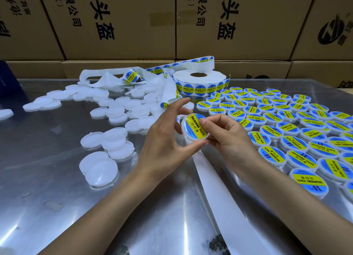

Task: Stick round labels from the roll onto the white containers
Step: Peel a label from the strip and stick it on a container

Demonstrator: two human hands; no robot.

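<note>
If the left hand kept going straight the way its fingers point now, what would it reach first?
Probably the loose label strip hanging off the roll. The left hand, which holds the container with the right hand, points up and away toward it. Depth is hard to judge; plain white containers lie close by.

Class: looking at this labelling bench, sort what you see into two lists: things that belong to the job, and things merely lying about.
Job: held container, left hand, right hand, label roll, unlabelled containers, labelled containers.

Lying about: cardboard boxes, spent backing strip.
</note>
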